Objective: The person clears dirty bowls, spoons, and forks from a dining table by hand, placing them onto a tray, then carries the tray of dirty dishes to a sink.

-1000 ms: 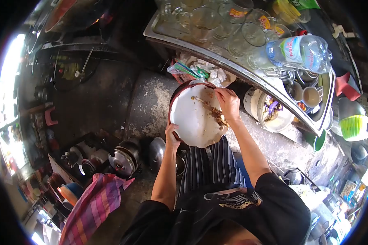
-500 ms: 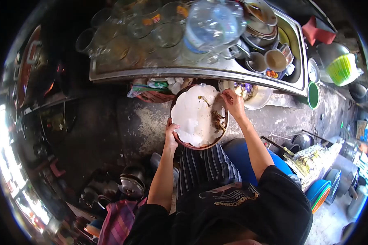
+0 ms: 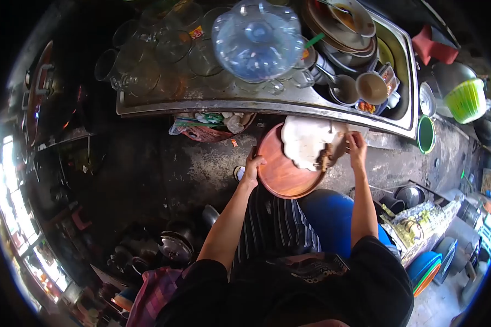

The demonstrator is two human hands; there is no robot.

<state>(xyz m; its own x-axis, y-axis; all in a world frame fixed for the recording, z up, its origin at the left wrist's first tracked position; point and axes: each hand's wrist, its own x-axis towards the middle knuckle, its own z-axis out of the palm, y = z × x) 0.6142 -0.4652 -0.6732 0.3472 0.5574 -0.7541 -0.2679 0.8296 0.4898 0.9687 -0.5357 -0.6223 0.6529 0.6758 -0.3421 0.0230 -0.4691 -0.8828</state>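
Note:
My left hand (image 3: 252, 168) grips the left rim of a round reddish-brown wooden plate (image 3: 281, 174). A white scalloped paper liner (image 3: 300, 144) is partly off the plate, overlapping its upper right side. Brown food scraps (image 3: 325, 158), which look like bones, lie on the liner's right part. The fingers of my right hand (image 3: 357, 148) are closed on the liner's right edge. Much of the plate's bare wood shows at the lower left.
Ahead is a metal sink counter (image 3: 202, 106) with several glass mugs (image 3: 174, 46), a large clear plastic bottle (image 3: 256, 41) and stacked dirty dishes (image 3: 343, 32). Beneath it sits a bag-lined basket (image 3: 210, 131). A blue plastic container (image 3: 327, 218) stands by my legs.
The paper liner has slid from covering the plate toward the upper right, exposing the wood. My right hand moved right with it, and the plate shifted right too.

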